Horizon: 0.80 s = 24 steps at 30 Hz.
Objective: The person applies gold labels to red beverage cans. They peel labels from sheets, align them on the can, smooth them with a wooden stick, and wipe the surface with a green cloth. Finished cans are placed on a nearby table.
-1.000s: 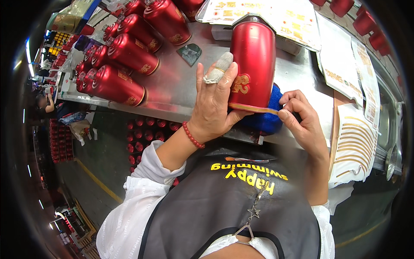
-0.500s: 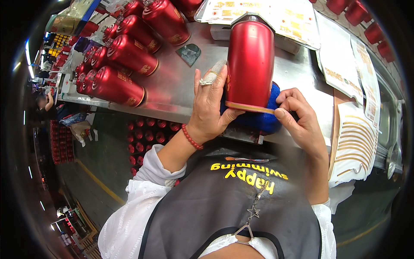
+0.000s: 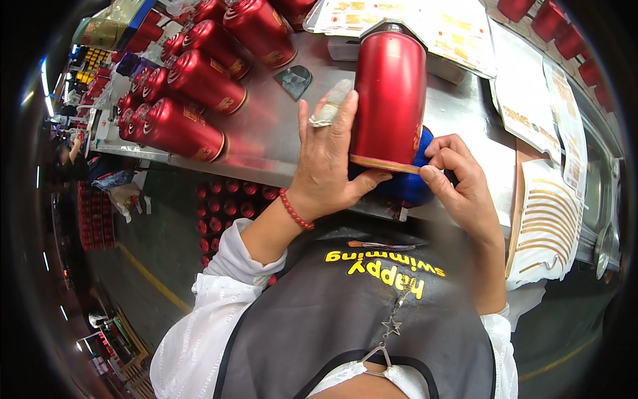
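Note:
A glossy red bottle lies on a blue cloth at the edge of the metal table, its base toward me. My left hand grips its left side, thumb by the base and fingers along the body; one finger wears a pale wrap. Around the bottle's bottom edge runs a thin gold strip. At the right of the base, my right hand pinches the strip's end between thumb and finger. Gold print shows at the bottle's right edge.
Several red bottles stand at the left of the metal table, near a dark green flat piece. Printed sheets lie behind the bottle. To the right hangs a white sheet of curved gold strips. More bottles sit below the table.
The red bottle has turned about its length: gold print has gone from its left edge and now shows at its right. My left fingers have shifted slightly; the right hand keeps its pinch.

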Each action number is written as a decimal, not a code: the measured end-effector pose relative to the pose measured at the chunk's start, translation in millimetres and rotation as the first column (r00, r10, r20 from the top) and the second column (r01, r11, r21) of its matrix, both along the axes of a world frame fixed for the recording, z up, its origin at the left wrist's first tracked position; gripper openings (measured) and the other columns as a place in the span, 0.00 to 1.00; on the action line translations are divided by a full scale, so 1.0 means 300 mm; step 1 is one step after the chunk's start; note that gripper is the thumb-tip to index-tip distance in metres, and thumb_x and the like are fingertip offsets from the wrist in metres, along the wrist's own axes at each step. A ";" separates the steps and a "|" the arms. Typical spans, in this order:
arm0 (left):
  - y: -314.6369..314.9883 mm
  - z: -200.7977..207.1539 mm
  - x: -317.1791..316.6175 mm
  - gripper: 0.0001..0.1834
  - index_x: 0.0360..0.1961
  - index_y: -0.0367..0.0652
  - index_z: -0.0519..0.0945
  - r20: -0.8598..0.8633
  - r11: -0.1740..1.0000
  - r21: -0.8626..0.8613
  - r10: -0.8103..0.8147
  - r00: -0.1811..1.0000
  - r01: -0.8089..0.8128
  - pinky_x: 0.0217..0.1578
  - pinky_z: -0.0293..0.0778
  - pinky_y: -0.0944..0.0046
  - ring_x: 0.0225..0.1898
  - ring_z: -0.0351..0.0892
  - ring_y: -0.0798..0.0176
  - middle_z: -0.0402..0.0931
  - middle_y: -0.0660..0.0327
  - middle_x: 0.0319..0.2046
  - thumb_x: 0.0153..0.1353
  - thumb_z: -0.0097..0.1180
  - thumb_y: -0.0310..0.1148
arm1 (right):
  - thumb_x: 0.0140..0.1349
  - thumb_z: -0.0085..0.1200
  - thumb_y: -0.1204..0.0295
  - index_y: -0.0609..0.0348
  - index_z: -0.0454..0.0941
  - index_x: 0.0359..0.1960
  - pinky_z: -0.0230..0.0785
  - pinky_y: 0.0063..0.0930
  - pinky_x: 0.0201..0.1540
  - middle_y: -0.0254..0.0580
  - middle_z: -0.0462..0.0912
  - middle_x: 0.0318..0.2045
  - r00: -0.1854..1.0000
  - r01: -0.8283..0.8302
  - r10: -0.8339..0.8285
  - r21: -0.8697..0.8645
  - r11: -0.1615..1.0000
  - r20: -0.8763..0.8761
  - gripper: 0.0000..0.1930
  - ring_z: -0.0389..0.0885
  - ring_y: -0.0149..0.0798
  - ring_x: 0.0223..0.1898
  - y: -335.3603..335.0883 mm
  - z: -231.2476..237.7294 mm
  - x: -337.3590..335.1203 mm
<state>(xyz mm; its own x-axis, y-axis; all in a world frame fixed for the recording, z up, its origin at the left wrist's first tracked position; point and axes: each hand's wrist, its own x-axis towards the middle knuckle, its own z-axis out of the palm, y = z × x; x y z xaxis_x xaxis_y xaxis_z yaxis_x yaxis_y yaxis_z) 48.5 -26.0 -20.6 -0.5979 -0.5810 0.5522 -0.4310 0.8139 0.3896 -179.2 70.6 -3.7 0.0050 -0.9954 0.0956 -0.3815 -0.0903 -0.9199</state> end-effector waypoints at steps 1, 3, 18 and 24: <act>0.002 0.012 -0.009 0.55 0.72 0.31 0.58 0.000 1.000 -0.028 0.003 1.000 -0.003 0.70 0.37 0.31 0.66 0.63 0.33 0.70 0.44 0.63 0.57 0.63 0.61 | 0.67 0.59 0.69 0.62 0.72 0.28 0.61 0.21 0.47 0.37 0.70 0.42 1.000 0.006 -0.006 -0.003 1.000 -0.003 0.12 0.68 0.31 0.42 0.000 0.000 0.002; -0.009 0.007 -0.002 0.55 0.72 0.30 0.57 0.035 0.999 -0.040 -0.006 0.999 0.007 0.70 0.37 0.31 0.67 0.62 0.33 0.67 0.43 0.65 0.57 0.63 0.61 | 0.66 0.59 0.69 0.62 0.72 0.28 0.61 0.21 0.46 0.37 0.70 0.42 1.000 0.012 -0.012 -0.019 1.000 -0.004 0.12 0.68 0.30 0.42 0.001 -0.004 0.003; -0.006 0.021 0.000 0.54 0.73 0.24 0.51 -0.272 0.848 0.497 -0.051 0.961 0.185 0.72 0.47 0.49 0.70 0.59 0.40 0.60 0.34 0.68 0.63 0.60 0.58 | 0.59 0.63 0.76 0.64 0.76 0.31 0.67 0.36 0.53 0.46 0.75 0.42 0.989 0.107 -0.122 -0.163 0.981 -0.087 0.07 0.73 0.48 0.48 0.013 -0.042 0.055; 0.007 0.042 -0.018 0.54 0.72 0.23 0.50 -0.158 0.922 0.375 -0.042 0.987 0.099 0.71 0.50 0.47 0.67 0.63 0.38 0.62 0.34 0.66 0.61 0.63 0.53 | 0.58 0.64 0.76 0.63 0.76 0.31 0.66 0.37 0.53 0.46 0.74 0.42 0.984 0.110 -0.132 -0.176 0.978 -0.119 0.07 0.72 0.48 0.49 0.015 -0.044 0.060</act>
<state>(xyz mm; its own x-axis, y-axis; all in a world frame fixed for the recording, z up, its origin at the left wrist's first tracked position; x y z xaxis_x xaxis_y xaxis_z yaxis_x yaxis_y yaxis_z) 43.0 -23.8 -8.0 -0.5760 -0.7234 0.3807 -0.2939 0.6178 0.7293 -161.3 75.0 -16.9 -0.0911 -0.9590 0.2682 -0.5135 -0.1856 -0.8378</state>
